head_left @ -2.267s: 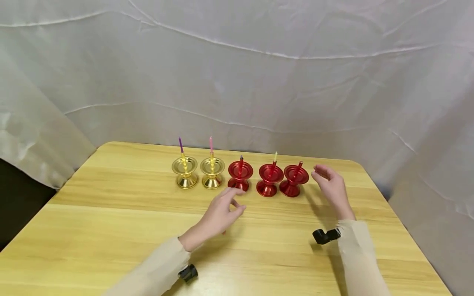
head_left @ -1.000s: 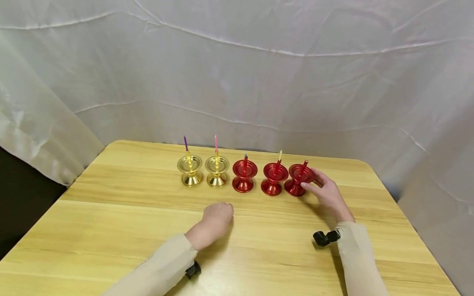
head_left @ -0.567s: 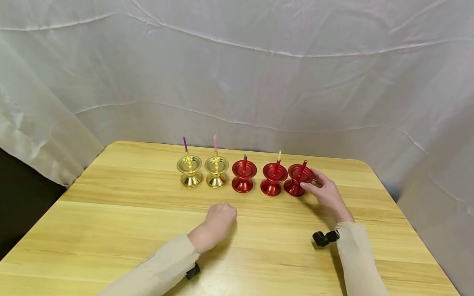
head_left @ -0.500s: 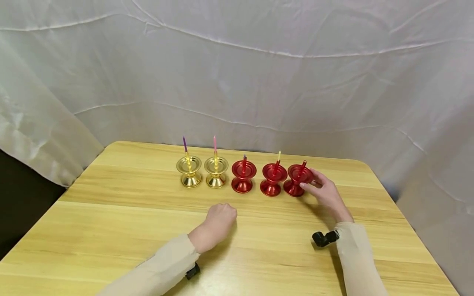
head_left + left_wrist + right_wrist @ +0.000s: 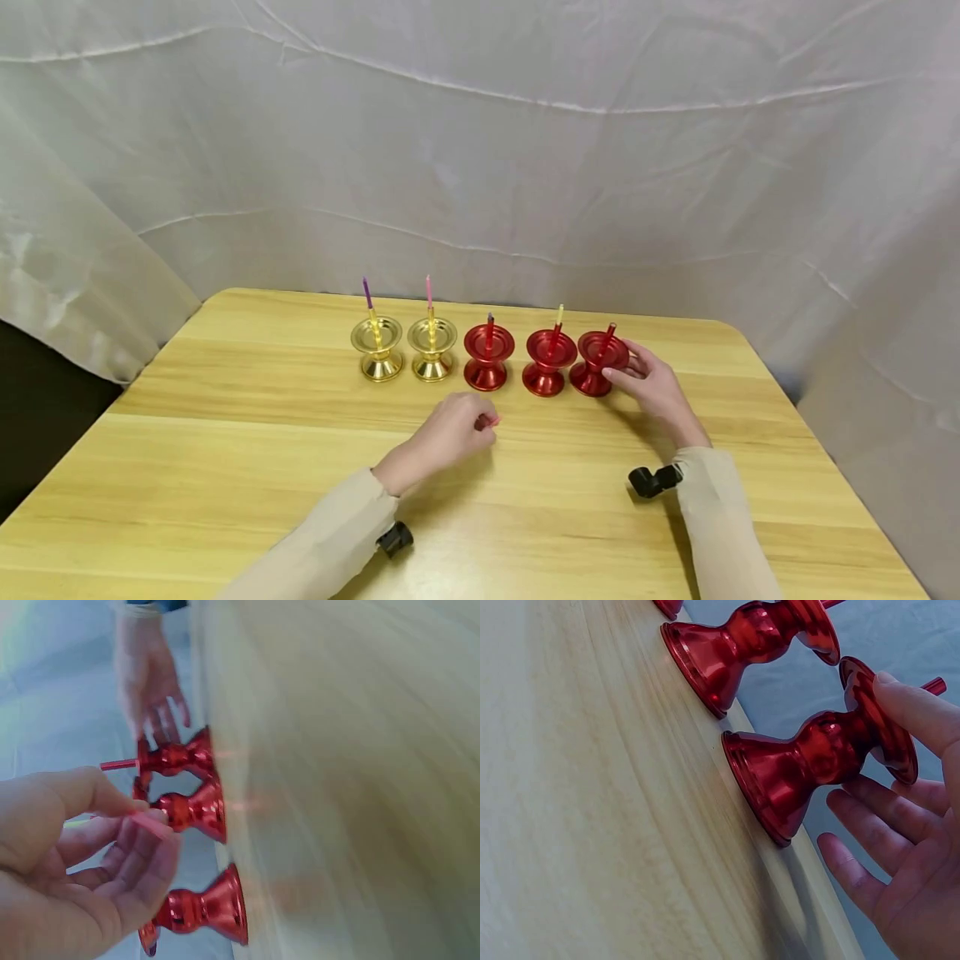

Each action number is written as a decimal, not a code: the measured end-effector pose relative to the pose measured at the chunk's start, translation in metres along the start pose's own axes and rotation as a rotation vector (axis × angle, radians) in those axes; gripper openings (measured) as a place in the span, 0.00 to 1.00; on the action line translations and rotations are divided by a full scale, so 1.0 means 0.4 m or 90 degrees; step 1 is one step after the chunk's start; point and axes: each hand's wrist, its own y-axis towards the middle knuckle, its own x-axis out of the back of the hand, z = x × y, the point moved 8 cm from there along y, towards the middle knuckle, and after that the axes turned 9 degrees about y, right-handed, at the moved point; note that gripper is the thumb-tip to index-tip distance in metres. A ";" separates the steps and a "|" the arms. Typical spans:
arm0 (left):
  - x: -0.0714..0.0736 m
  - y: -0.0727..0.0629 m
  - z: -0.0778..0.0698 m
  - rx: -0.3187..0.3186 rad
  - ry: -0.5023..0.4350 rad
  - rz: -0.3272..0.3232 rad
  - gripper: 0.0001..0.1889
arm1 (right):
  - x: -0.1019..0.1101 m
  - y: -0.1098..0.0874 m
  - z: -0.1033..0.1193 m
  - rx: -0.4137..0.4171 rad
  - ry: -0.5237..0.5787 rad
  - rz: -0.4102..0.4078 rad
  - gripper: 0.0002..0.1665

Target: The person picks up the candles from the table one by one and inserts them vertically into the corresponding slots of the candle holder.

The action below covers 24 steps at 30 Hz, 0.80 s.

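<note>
My left hand [image 5: 453, 433] pinches a small pinkish-red candle [image 5: 152, 823] between thumb and fingers, close over the table in front of the row. At the row's right end, a red candle holder [image 5: 598, 354] stands upright on the table. My right hand [image 5: 654, 393] grips its dish, thumb [image 5: 907, 705] on the near rim and fingers behind; its central tube [image 5: 934, 686] has no candle showing. Beside it, another red holder [image 5: 551, 352] bears a pale yellow candle [image 5: 559, 315]. A third red holder [image 5: 488, 354] has a dark candle [image 5: 491, 318] barely projecting from its tube.
Two gold holders stand on the left: one [image 5: 377, 340] with a purple candle [image 5: 367, 292], one [image 5: 432, 340] with a pink candle [image 5: 428, 290]. The wooden table [image 5: 225, 467] ends at a pale cloth [image 5: 480, 167] behind the row.
My right hand has come left and taken hold of the right-end red holder. My left hand went down to the table, curled, then rose and turned with the pinkish-red candle in its fingers.
</note>
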 end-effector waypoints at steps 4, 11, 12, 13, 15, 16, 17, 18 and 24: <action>0.002 0.033 -0.013 0.024 -0.099 -0.008 0.06 | 0.004 0.001 -0.002 0.002 0.007 -0.001 0.49; 0.018 0.094 -0.054 0.066 -0.232 -0.077 0.07 | 0.006 0.005 -0.005 0.010 0.010 -0.003 0.48; 0.020 0.105 -0.063 0.068 -0.251 -0.089 0.07 | 0.006 0.007 -0.006 0.010 0.011 -0.004 0.48; 0.020 0.118 -0.074 0.067 -0.268 -0.100 0.07 | 0.008 0.007 -0.006 0.011 0.012 -0.005 0.48; 0.016 0.145 -0.094 0.067 -0.307 -0.115 0.08 | 0.011 0.007 -0.002 0.018 0.009 -0.007 0.48; 0.012 0.159 -0.104 0.068 -0.325 -0.119 0.08 | 0.011 0.006 0.000 0.021 0.007 -0.008 0.48; 0.008 0.173 -0.113 0.069 -0.340 -0.122 0.08 | 0.011 0.006 0.002 0.022 0.007 -0.008 0.48; 0.002 0.186 -0.120 0.073 -0.354 -0.123 0.09 | 0.010 0.005 0.005 0.025 0.004 -0.005 0.48; -0.022 0.260 -0.151 0.095 -0.389 -0.133 0.11 | 0.005 0.004 0.017 0.040 0.015 -0.006 0.46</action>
